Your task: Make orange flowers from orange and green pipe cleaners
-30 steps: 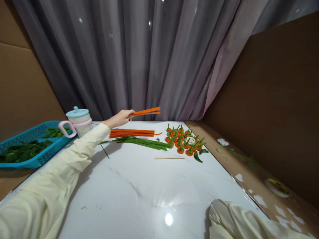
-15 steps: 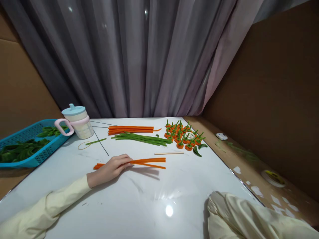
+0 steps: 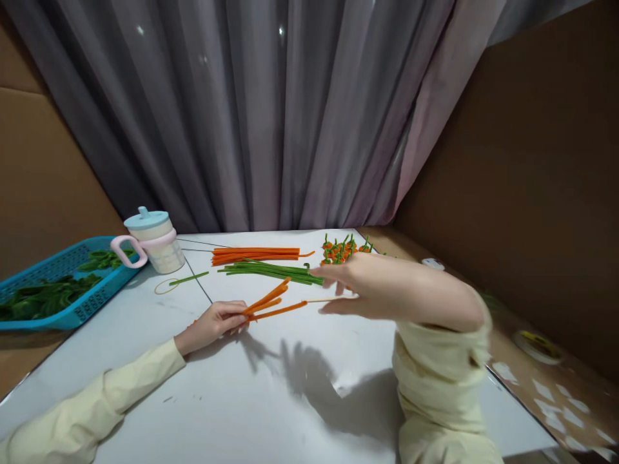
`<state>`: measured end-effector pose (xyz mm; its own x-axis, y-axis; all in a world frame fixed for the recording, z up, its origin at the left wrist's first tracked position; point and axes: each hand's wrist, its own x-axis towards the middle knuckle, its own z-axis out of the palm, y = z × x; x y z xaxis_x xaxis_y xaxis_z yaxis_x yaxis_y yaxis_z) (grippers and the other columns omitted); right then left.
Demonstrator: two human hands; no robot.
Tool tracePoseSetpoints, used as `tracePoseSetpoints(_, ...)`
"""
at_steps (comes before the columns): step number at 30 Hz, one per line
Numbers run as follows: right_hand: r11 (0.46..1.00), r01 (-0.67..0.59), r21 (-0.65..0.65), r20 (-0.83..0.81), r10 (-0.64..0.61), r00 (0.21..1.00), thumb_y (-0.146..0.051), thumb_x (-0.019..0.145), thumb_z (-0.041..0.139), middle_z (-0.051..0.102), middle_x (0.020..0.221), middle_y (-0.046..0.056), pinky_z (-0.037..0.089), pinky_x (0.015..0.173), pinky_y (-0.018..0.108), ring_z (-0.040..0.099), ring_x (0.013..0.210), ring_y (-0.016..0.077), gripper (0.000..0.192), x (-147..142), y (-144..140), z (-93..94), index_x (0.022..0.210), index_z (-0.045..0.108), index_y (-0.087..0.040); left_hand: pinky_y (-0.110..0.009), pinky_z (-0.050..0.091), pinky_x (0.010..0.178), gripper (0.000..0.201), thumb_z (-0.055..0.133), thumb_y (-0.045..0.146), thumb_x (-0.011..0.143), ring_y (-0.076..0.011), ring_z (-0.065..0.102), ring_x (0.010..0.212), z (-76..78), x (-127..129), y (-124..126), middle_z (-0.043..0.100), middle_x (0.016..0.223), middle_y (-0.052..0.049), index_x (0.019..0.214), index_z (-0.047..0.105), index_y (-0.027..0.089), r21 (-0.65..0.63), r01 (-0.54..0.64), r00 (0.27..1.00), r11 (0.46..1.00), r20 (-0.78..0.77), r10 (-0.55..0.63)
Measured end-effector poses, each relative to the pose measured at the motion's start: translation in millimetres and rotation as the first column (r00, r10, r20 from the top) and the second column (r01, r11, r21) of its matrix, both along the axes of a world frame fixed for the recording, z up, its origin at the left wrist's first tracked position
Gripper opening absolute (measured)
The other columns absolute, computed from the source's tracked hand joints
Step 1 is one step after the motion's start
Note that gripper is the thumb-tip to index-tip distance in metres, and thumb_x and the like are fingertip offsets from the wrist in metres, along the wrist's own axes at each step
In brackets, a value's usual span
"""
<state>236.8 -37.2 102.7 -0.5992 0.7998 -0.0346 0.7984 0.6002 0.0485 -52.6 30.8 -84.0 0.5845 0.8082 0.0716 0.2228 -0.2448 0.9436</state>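
Note:
My left hand (image 3: 223,322) is closed around a few orange pipe cleaners (image 3: 271,299), whose free ends fan out to the right above the table. My right hand (image 3: 353,283) reaches in from the right, palm down, with fingers and thumb apart. Part of a thin wooden stick (image 3: 319,299) shows near its thumb; the rest is hidden behind the hand. Just beyond the fingers lie a bundle of green pipe cleaners (image 3: 271,270) and a bundle of orange pipe cleaners (image 3: 256,254). Small orange pumpkins with green stems (image 3: 338,250) stand behind the right hand, partly covered by it.
At the left stands a cup with a blue lid and pink handle (image 3: 159,241), beside a blue basket (image 3: 72,316) holding green leafy pieces. A green pipe cleaner (image 3: 191,278) and dark wires (image 3: 198,281) lie near the cup. A tape roll (image 3: 538,347) and paper scraps sit at the right.
My right hand has come into view and reached over the wooden stick. My left hand has tilted the orange pipe cleaners up, and their ends are spread wider.

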Motion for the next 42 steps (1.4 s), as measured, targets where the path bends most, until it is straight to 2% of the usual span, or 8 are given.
tracePoseSetpoints(3,0.978,-0.090,-0.188,-0.069,0.078,0.995,-0.039,0.079,0.067,0.070,0.093,0.005,0.044,0.059,0.023,0.065,0.074,0.0177,0.051,-16.4,33.8,-6.2,0.123,0.053,-0.018,-0.021,0.033,0.047,0.031,0.054,0.037,0.086,-0.0092,0.042,0.053,0.3,0.4,-0.7,0.050,0.069,-0.001,0.071,0.065,0.012,-0.004,0.005,1.000,1.000,0.015,-0.005)
tracePoseSetpoints(6,0.931,-0.209,-0.298,-0.162,0.167,0.973,-0.033,0.079,0.068,0.070,0.100,0.003,0.044,0.063,0.022,0.065,0.078,0.0153,0.055,-22.7,43.2,-13.3,0.128,0.048,-0.018,-0.021,0.033,0.048,0.030,0.054,0.036,0.086,-0.0092,0.042,0.054,0.9,1.8,-1.5,0.050,0.069,-0.001,0.073,0.066,0.013,-0.008,0.004,1.000,1.000,0.026,-0.003)
tracePoseSetpoints(10,0.931,-0.252,-0.263,-0.153,0.217,0.964,-0.021,0.084,0.061,0.070,0.094,0.004,0.042,0.060,0.021,0.062,0.075,0.0134,0.032,-27.3,39.6,-13.1,0.116,0.058,-0.015,-0.021,0.033,0.048,0.029,0.055,0.037,0.086,-0.0094,0.043,0.054,1.1,3.0,-1.5,0.050,0.070,-0.001,0.074,0.066,0.012,-0.019,0.011,0.999,1.000,0.034,-0.010)
tracePoseSetpoints(13,0.937,-0.265,-0.229,-0.108,0.246,0.963,-0.016,0.086,0.054,0.069,0.082,0.003,0.038,0.053,0.020,0.057,0.063,0.0107,0.017,-30.0,40.4,-12.2,0.099,0.065,-0.015,-0.021,0.033,0.048,0.030,0.054,0.036,0.086,-0.0090,0.043,0.054,1.2,2.9,-1.3,0.050,0.069,-0.001,0.074,0.066,0.012,-0.023,0.012,0.999,1.000,0.033,-0.011)
tracePoseSetpoints(19,0.937,-0.287,-0.199,-0.139,0.263,0.955,-0.008,0.087,0.049,0.066,0.071,0.001,0.035,0.051,0.019,0.051,0.056,0.0077,0.019,-32.5,47.3,-12.9,0.082,0.067,-0.014,-0.021,0.031,0.048,0.030,0.055,0.037,0.086,-0.0093,0.043,0.055,3.6,3.6,-1.3,0.050,0.069,-0.002,0.073,0.065,0.012,-0.027,0.005,1.000,1.000,0.017,-0.004)
tracePoseSetpoints(33,0.938,-0.283,-0.199,-0.165,0.253,0.953,-0.007,0.085,0.051,0.066,0.068,0.000,0.034,0.049,0.017,0.049,0.052,0.0062,0.021,-30.7,48.6,-12.8,0.082,0.071,-0.013,-0.021,0.031,0.050,0.032,0.057,0.040,0.084,-0.0094,0.043,0.057,0.6,2.0,-0.3,0.051,0.070,-0.002,0.076,0.066,0.010,-0.063,-0.003,0.999,0.998,0.031,0.005)
tracePoseSetpoints(37,0.930,-0.286,-0.233,-0.193,0.244,0.950,-0.004,0.085,0.048,0.068,0.069,0.001,0.038,0.051,0.018,0.055,0.055,0.0071,0.024,-30.3,48.7,-14.4,0.080,0.070,-0.013,-0.020,0.031,0.049,0.033,0.058,0.041,0.084,-0.0093,0.043,0.057,2.3,3.5,-1.2,0.052,0.069,-0.002,0.076,0.066,0.011,-0.076,-0.011,0.999,0.997,0.041,0.014)
tracePoseSetpoints(42,0.914,-0.307,-0.265,-0.212,0.256,0.943,-0.011,0.083,0.055,0.069,0.072,0.000,0.040,0.053,0.019,0.059,0.058,0.0089,0.015,-29.0,50.2,-16.9,0.083,0.070,-0.015,-0.019,0.036,0.050,0.032,0.062,0.043,0.080,-0.0093,0.045,0.058,4.0,5.0,-3.3,0.055,0.070,-0.001,0.080,0.066,0.012,-0.178,-0.054,0.994,0.983,0.081,0.069)
